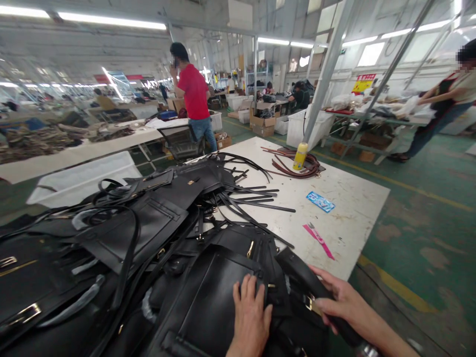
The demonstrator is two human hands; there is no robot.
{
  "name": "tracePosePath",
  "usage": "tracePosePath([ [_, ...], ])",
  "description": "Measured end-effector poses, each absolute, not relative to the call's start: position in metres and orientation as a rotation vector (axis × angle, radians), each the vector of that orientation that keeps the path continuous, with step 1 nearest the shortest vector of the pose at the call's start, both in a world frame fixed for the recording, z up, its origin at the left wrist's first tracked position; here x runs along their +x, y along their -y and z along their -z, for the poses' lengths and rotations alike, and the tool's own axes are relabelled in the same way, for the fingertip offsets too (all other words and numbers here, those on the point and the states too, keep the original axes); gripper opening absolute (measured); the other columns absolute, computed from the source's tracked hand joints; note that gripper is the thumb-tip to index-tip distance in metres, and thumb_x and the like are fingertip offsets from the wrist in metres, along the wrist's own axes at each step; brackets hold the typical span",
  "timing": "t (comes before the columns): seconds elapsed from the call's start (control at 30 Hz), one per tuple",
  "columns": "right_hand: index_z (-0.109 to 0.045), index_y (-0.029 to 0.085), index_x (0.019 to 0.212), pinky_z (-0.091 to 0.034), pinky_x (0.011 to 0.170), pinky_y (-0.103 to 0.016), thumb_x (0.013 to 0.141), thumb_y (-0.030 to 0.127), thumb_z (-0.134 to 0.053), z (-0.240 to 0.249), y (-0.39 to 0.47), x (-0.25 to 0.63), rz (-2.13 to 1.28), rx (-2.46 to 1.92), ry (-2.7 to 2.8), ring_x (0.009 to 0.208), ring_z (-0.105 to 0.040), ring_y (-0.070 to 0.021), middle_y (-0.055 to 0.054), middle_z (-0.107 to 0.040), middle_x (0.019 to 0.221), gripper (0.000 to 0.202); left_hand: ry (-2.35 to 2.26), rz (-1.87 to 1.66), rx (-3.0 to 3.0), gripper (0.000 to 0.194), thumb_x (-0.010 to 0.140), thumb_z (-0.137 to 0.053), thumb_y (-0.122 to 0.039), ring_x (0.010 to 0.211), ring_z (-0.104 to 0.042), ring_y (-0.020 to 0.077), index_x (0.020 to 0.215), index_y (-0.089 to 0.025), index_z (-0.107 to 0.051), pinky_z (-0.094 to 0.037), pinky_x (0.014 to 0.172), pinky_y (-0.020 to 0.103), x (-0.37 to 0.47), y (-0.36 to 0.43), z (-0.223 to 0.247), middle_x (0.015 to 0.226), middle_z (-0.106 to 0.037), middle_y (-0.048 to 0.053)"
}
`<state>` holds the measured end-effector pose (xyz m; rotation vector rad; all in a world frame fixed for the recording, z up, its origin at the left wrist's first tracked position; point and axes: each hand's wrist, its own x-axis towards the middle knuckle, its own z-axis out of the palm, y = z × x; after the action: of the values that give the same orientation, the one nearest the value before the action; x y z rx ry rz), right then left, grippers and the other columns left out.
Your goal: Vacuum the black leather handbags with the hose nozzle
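My left hand lies flat on a smooth black leather bag, its fingers a little apart and nothing in them. To the right, my right hand is closed around a thick black strap at the bag's side, with a gold buckle next to the fingers. The strap's lower end runs past the palm toward the bottom edge of the view. A gold zipper pull shows on the black leather just beyond my left hand.
More black leather bags are heaped to the left, with thin loose straps spilling over the white table. Farther back are brown straps, a yellow bottle, a blue packet and small snips on a pink strip. Other people stand beyond.
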<state>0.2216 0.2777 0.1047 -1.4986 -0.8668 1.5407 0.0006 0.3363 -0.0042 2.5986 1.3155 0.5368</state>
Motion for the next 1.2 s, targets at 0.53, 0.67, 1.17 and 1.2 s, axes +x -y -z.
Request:
tracePosePath([
  [0.53, -0.034, 0.014, 0.131, -0.041, 0.032, -0.017, 0.060, 0.022, -0.065, -0.036, -0.335, 0.238, -2.105, -1.239, 0.851, 0.043, -0.061, -0.0165, -0.007, -0.066, 0.071, 0.079, -1.343, -0.679, 2.632, 0.031, 0.073, -0.054, -0.029, 0.110, -0.043, 0.0249, 0.104, -0.026, -0.058, -0.021, 0.098, 0.050, -0.014, -0.329, 0.009, 0.107, -0.058, 0.004],
  [0.67, -0.026, 0.022, 0.134, -0.045, 0.037, -0.018, 0.067, 0.029, -0.063, -0.049, -0.331, 0.251, -1.927, -1.227, 0.817, 0.048, -0.060, -0.0123, -0.002, -0.064, 0.077, 0.077, -1.338, -0.619, 2.551, 0.032, 0.073, -0.054, -0.026, 0.110, -0.045, 0.0246, 0.105, -0.029, -0.058, -0.024, 0.098, 0.050, -0.012, -0.328, 0.005, 0.108, -0.058, 0.004],
  [1.17, -0.026, 0.021, 0.134, -0.045, 0.036, -0.021, 0.065, 0.034, -0.066, -0.039, -0.330, 0.244, -1.749, -1.215, 0.750, 0.044, -0.057, -0.0121, -0.001, -0.061, 0.074, 0.080, -1.214, -0.369, 2.632, 0.041, 0.077, -0.049, -0.021, 0.117, -0.042, 0.0255, 0.117, -0.029, -0.049, -0.029, 0.098, 0.052, -0.022, -0.332, -0.004, 0.118, -0.053, 0.005],
  [1.2, -0.027, 0.021, 0.134, -0.045, 0.035, -0.022, 0.065, 0.033, -0.066, -0.040, -0.322, 0.246, -1.785, -1.217, 0.756, 0.044, -0.058, -0.0127, -0.002, -0.062, 0.075, 0.080, -1.210, -0.364, 2.635, 0.042, 0.077, -0.048, -0.021, 0.117, -0.041, 0.0256, 0.118, -0.029, -0.049, -0.029, 0.098, 0.053, -0.023, -0.333, -0.003, 0.118, -0.053, 0.006],
])
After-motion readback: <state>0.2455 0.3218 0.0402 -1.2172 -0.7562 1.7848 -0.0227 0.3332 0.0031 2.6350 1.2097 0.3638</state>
